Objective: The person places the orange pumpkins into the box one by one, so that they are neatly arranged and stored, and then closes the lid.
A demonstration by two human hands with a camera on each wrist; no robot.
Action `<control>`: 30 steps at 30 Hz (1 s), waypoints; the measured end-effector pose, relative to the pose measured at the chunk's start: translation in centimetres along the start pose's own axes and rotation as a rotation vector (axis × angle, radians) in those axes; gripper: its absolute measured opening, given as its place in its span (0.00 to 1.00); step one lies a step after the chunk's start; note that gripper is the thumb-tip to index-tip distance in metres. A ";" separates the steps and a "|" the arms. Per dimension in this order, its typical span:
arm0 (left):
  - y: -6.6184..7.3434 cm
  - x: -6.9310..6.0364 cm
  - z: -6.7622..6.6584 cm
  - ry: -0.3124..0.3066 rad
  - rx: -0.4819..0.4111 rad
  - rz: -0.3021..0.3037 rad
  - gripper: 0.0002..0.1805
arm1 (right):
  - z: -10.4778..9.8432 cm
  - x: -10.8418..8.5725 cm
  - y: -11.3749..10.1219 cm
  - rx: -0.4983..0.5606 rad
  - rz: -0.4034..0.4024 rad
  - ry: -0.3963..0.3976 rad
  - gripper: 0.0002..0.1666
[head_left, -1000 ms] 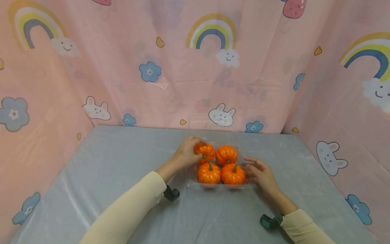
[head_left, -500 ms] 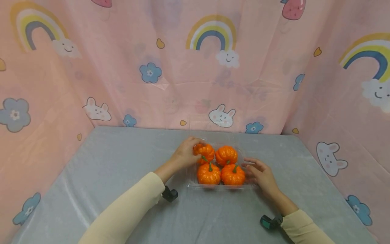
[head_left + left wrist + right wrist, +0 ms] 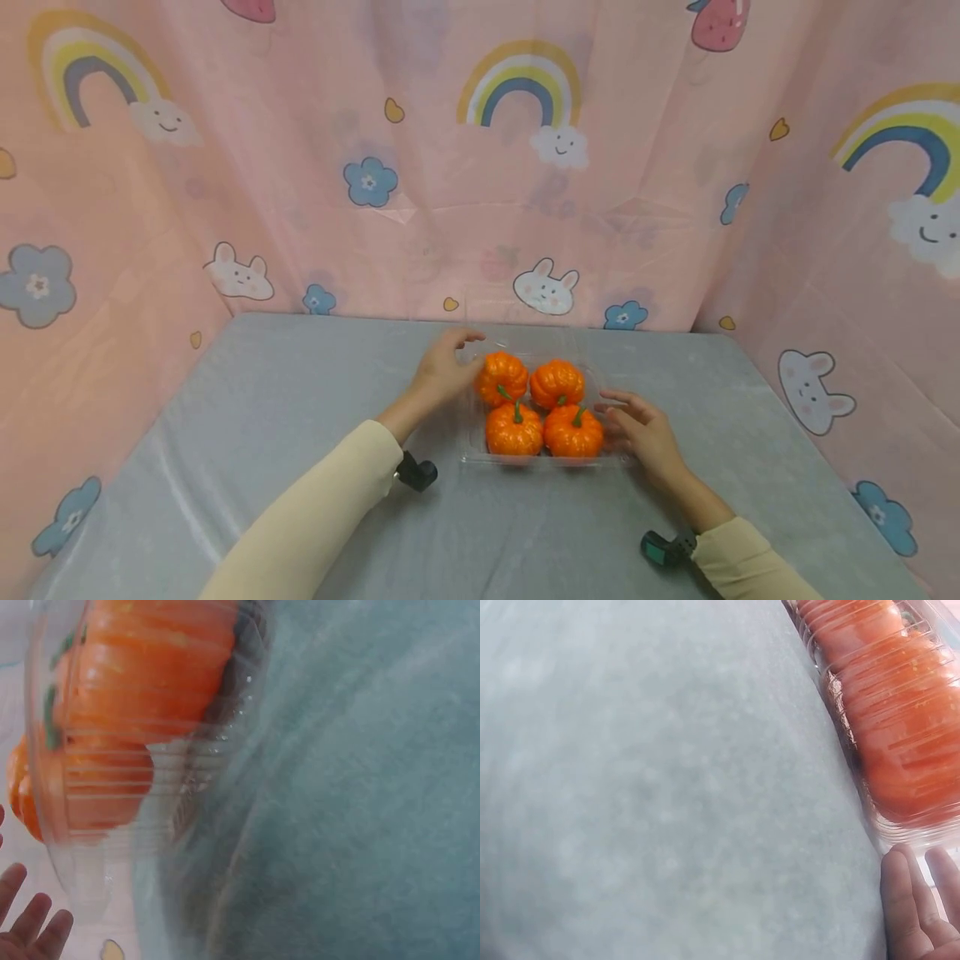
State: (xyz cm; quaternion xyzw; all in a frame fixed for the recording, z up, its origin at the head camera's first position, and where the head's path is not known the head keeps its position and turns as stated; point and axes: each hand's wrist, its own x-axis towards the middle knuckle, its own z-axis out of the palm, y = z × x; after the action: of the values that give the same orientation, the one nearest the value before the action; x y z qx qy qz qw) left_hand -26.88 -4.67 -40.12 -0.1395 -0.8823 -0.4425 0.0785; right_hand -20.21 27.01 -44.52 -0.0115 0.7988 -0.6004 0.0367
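Several small orange pumpkins with green stems sit in a clear plastic container (image 3: 480,457). They form two rows: a back-left pumpkin (image 3: 502,377), a back-right pumpkin (image 3: 557,382), a front-left pumpkin (image 3: 514,430) and a front-right pumpkin (image 3: 573,432). My left hand (image 3: 442,367) is at the container's back-left corner, fingers apart, its thumb close beside the back-left pumpkin and holding nothing. My right hand (image 3: 647,433) rests at the container's right side with loosely extended fingers. In the right wrist view, its fingers (image 3: 904,900) lie against the clear wall.
The container's transparent lid (image 3: 521,312) stands raised at the back. A grey cloth (image 3: 300,383) covers the table, and a pink patterned curtain (image 3: 420,225) surrounds the back and sides.
My left hand has let go of the back-left pumpkin and drawn back to the left. That pumpkin now sits in full view. The right hand has stayed put.
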 end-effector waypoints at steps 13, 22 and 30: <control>-2.1 0.6 0.9 0.115 -0.238 -0.274 0.21 | 0.0 0.1 0.3 0.019 -0.014 0.004 0.28; -2.9 1.0 1.2 0.030 -0.398 -0.409 0.28 | 0.1 0.1 0.2 0.021 -0.009 0.009 0.29; -2.8 1.0 1.4 0.004 -0.410 -0.448 0.28 | 0.1 0.1 0.2 0.020 -0.002 0.017 0.30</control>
State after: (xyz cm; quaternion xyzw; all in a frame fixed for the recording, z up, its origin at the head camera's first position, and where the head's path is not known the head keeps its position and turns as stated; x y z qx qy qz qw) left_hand -28.71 -4.97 -42.76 0.0466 -0.7832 -0.6181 -0.0489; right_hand -20.29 27.01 -44.76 -0.0070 0.7930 -0.6085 0.0295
